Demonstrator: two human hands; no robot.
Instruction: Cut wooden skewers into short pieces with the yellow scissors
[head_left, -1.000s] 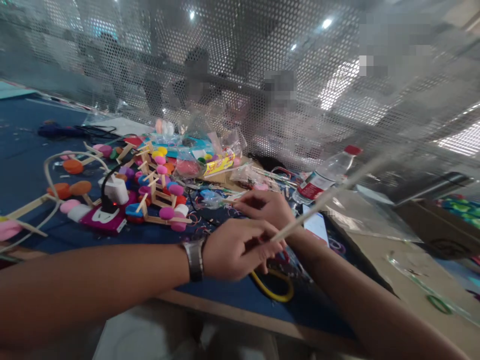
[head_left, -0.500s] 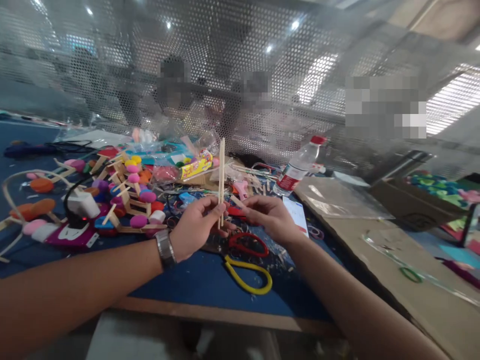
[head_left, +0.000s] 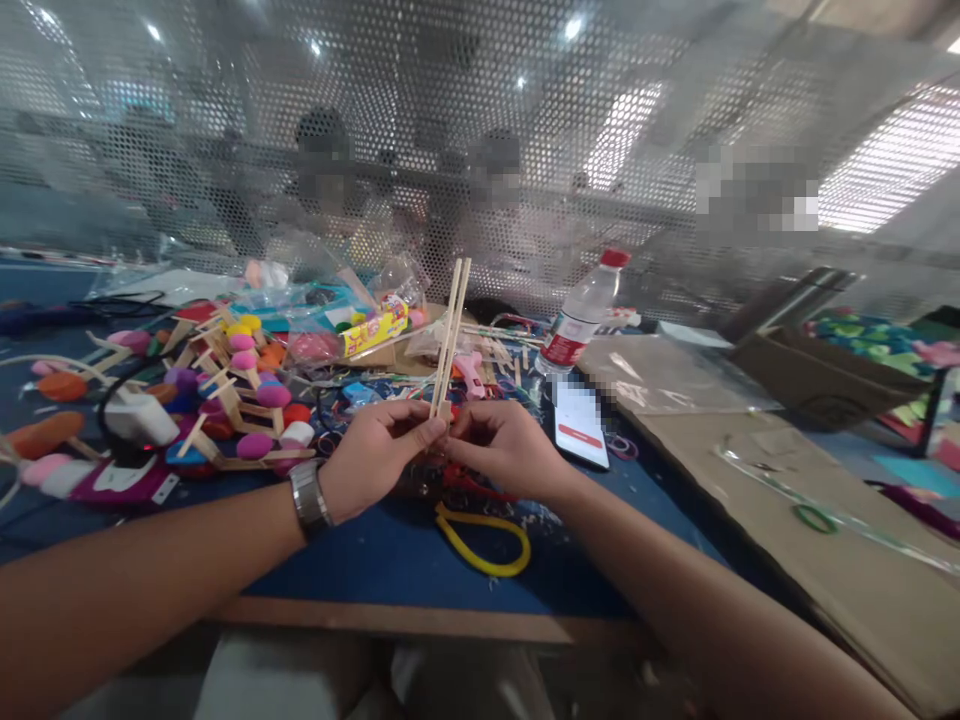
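Observation:
Two thin wooden sticks (head_left: pixel 453 335) stand nearly upright and side by side, leaning slightly right. My left hand (head_left: pixel 379 450) is closed on their lower ends between thumb and fingers. Close against it, my right hand (head_left: pixel 502 445) pinches a small flat wooden piece (head_left: pixel 445 411) at the foot of the sticks. Whether the piece touches both sticks is hidden by my fingers. Below my hands lie scissors with a yellow handle loop (head_left: pixel 491 573) and a red one, the red loop partly covered by my right hand.
Left are wooden-stick shapes with coloured pompoms (head_left: pixel 255 445) and a purple power strip (head_left: pixel 124 480). A pink glue gun (head_left: pixel 471 372) lies behind my hands. To the right are a phone (head_left: pixel 580 425), a bottle (head_left: pixel 581 315) and cardboard (head_left: pixel 697 460). A perforated screen (head_left: pixel 420 120) stands behind.
My right hand has moved left, bringing the small wooden piece against the lower end of the sticks. The sticks now lean right and show a gap. The view has shifted slightly.

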